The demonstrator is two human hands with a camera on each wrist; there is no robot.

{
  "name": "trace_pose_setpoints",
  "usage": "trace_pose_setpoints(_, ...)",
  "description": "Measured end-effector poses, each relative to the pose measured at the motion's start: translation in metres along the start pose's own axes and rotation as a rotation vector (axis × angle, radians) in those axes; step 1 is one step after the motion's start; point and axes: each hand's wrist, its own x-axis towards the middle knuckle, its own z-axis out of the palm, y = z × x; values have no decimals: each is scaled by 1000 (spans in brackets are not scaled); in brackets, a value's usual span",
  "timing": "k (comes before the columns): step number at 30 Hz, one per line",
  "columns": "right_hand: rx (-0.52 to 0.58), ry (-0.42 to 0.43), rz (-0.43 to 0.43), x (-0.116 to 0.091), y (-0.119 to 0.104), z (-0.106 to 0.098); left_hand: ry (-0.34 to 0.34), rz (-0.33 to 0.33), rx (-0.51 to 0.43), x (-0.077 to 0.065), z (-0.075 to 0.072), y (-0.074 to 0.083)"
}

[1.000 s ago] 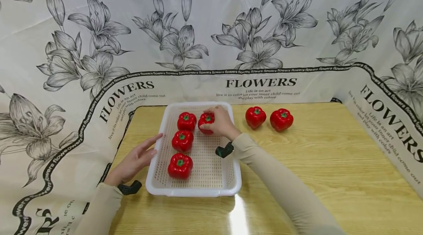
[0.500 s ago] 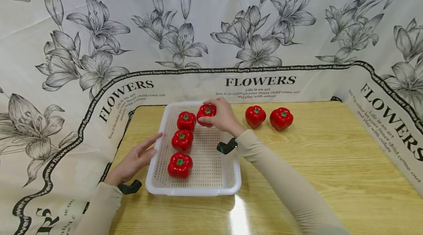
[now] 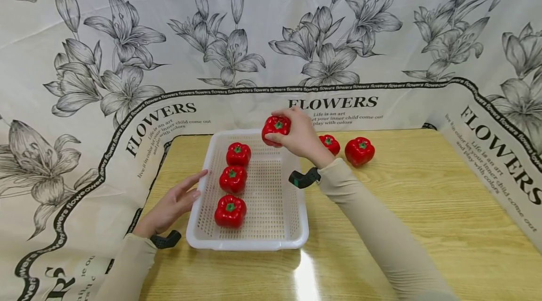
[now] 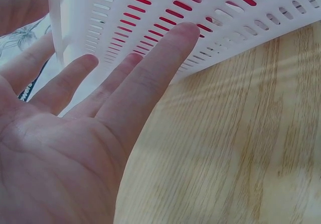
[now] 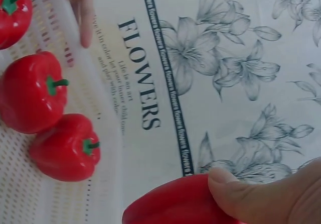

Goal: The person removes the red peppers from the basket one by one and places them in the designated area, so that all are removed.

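My right hand (image 3: 304, 137) grips a glossy red bell pepper (image 3: 273, 128) with a green stem, raised over the far right corner of a white plastic basket (image 3: 250, 245). The right wrist view shows the thumb pressed on the held bell pepper (image 5: 173, 204). Three more red bell peppers stand along the basket's left side: a far one (image 3: 238, 155), a middle one (image 3: 233, 179) and a near one (image 3: 230, 212). At the basket's left edge is my left hand (image 3: 172, 208). Its fingers lie extended along the slotted wall (image 4: 225, 30) in the left wrist view.
Two red bell peppers stand on the wooden table (image 3: 423, 207) to the basket's right; my right wrist partly covers the nearer bell pepper (image 3: 329, 143), and the other bell pepper (image 3: 360, 151) shows fully. A flower-print cloth (image 3: 254, 113) encloses the table's back and sides.
My right hand has lifted the bell pepper from the basket's right side and carried it up, back and a little rightward. My left hand has kept its place at the basket.
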Motion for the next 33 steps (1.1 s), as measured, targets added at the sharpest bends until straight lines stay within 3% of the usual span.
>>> trace_pose_setpoints(11,-13,110,-27,-7,-5,-34,-5,-5,-1,0,1,1)
trace_pose_setpoints(21,-63,192,31,-15,-1,-67,-8,-4,-3,-1,2,1)
trace_pose_setpoints(33,-77,270,98,-25,23,-108,-3,1,-2,0,4,2)
